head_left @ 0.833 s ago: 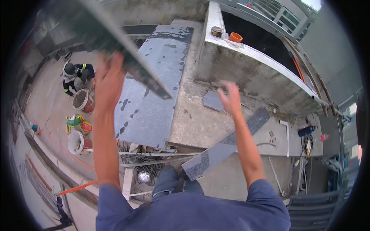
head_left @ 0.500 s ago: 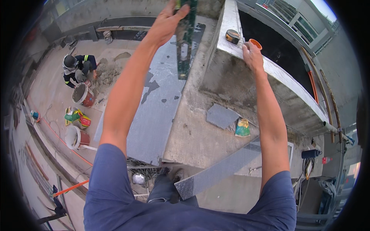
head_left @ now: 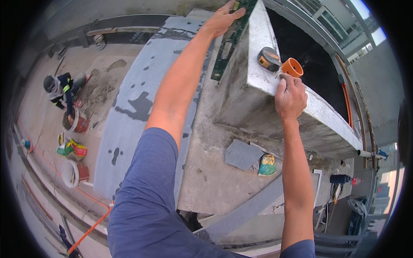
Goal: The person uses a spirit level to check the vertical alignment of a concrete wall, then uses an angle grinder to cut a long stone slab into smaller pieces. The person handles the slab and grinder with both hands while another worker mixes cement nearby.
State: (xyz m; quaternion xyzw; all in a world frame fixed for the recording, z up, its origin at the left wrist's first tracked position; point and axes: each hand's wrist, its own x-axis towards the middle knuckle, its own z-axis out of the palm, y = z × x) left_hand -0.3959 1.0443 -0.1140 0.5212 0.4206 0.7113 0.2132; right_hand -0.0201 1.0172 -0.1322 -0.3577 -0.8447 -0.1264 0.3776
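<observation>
My left hand (head_left: 224, 20) is closed on a dark green spirit level (head_left: 228, 47), which stands tilted beside the end of a concrete wall (head_left: 262, 101). My right hand (head_left: 291, 96) rests at the wall's pale top edge with its fingers curled in; whatever they may hold is hidden. Just beyond those fingers sits a short orange pipe piece (head_left: 293, 67). Left of the pipe, on the same ledge, lies a black and orange tape measure (head_left: 269, 59). Under my left arm stretches a long grey stone slab (head_left: 129, 92) with dark wet patches.
At left a person (head_left: 62, 90) crouches by a red bucket (head_left: 81, 122) and a mortar heap (head_left: 99, 92). Nearer are colourful bags (head_left: 72, 147) and a white-lined bucket (head_left: 75, 173). A broken slab piece (head_left: 243, 155), a small bag (head_left: 267, 165) and a stone strip (head_left: 245, 210) lie below the wall.
My left hand has moved right with the spirit level, closer to the wall. My right hand now sits just below the orange pipe piece. The crouching person now reaches into the bucket.
</observation>
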